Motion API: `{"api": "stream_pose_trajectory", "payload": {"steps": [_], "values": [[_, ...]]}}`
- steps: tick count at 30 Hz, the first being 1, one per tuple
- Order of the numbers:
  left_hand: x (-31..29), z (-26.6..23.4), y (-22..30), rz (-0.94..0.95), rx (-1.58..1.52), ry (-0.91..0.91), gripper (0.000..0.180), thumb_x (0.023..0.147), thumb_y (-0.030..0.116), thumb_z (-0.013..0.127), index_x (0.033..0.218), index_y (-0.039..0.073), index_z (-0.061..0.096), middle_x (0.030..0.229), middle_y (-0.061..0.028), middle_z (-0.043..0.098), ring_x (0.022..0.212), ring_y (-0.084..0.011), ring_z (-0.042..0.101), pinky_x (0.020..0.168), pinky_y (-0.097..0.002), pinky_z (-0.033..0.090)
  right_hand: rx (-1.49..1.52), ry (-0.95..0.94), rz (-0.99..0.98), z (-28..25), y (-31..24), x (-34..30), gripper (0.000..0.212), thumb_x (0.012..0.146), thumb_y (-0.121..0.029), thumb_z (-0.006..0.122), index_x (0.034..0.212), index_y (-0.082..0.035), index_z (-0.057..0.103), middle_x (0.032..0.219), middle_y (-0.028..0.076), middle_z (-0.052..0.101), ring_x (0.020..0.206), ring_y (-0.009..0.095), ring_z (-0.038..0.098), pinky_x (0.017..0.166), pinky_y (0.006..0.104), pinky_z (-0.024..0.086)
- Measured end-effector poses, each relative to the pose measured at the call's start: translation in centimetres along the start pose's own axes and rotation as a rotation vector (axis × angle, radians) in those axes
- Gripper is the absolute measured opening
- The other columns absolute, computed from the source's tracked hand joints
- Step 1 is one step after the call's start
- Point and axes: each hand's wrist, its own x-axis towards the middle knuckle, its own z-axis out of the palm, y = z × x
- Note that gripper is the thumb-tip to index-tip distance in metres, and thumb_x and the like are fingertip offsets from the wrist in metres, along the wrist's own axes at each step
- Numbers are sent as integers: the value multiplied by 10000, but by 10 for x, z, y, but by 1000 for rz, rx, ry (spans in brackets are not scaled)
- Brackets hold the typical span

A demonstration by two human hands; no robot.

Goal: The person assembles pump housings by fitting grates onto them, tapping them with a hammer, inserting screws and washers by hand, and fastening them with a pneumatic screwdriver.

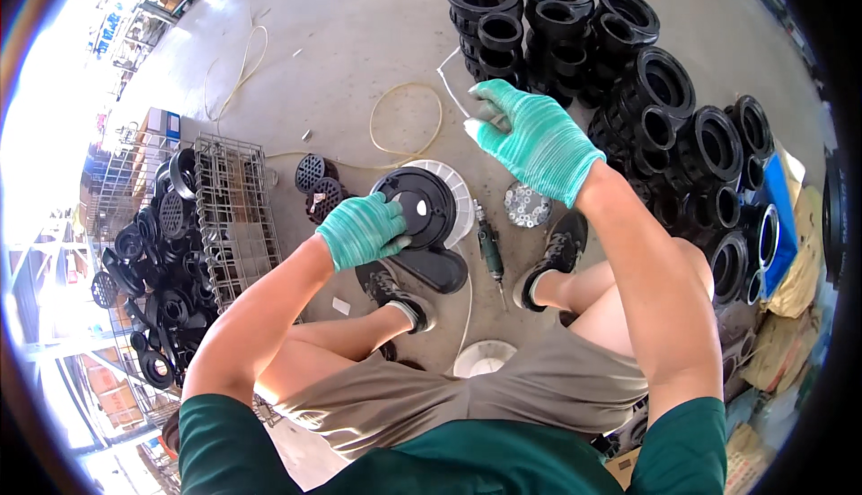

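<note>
My left hand [364, 230], in a green striped glove, lies with its fingers over the edge of a round black plastic part [426, 197]. A rounded black lobe [434, 269] extends from this part toward my feet. Under it shows the rim of a white round container [460, 194]. Raised to the right, my right hand [532, 136] wears a matching glove with its fingers curled. A thin, bent white strip [451, 91] runs from its thumb tip toward the black fittings; the exact grip is hard to make out.
A green power screwdriver [489, 248] and a dish of small washer-like pieces [526, 205] are between my feet. Tall stacked black fittings [664, 82] stand ahead and right. Left are a wire basket [235, 212], heaped black parts [162, 289] and two perforated pieces [314, 172]. A yellowish hose [404, 156] loops ahead.
</note>
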Motion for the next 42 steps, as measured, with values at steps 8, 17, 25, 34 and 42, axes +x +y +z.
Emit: {"api": "stream_pose_trajectory", "payload": {"steps": [8, 17, 25, 34, 42], "values": [[18, 47, -26, 19, -95, -148, 254, 929, 316, 636, 1031, 87, 678, 1083, -87, 617, 1010, -307, 620, 855, -408, 547, -38, -87, 14, -10, -6, 1, 461, 962, -289, 651, 1290, 28, 582, 1153, 237, 700, 1048, 343, 700, 918, 397, 554], [11, 23, -16, -39, -265, -55, 377, 894, 196, 678, 1254, 90, 645, 1379, -118, 544, 1119, -375, 598, 957, -461, 517, -210, -62, -95, 2, -3, 8, 458, 959, -297, 646, 1290, 18, 602, 1173, 244, 686, 1072, 348, 685, 940, 408, 537], [-128, -122, -9, -640, -300, 451, 407, 981, 249, 632, 1328, 40, 603, 1342, -158, 609, 1213, -317, 597, 1048, -389, 463, -182, -148, -35, 21, -15, 9, 426, 915, -295, 725, 1215, -5, 635, 1025, 217, 719, 896, 342, 702, 802, 392, 551], [-323, -1, 192, -1342, -927, 848, 297, 1002, 174, 619, 1269, 45, 639, 1115, -9, 699, 934, -66, 574, 827, -245, 485, -198, -390, 41, 74, -8, -9, 322, 948, -265, 687, 1119, 7, 680, 882, 155, 715, 731, 161, 602, 723, 321, 514], [-356, 287, 477, -1769, -1312, 169, 256, 928, 153, 636, 1131, -1, 669, 933, -91, 696, 841, -235, 658, 780, -361, 525, -361, -685, 438, 76, 118, -29, 347, 968, -267, 666, 1221, -31, 637, 933, 59, 686, 723, 157, 645, 588, 306, 509]]}}
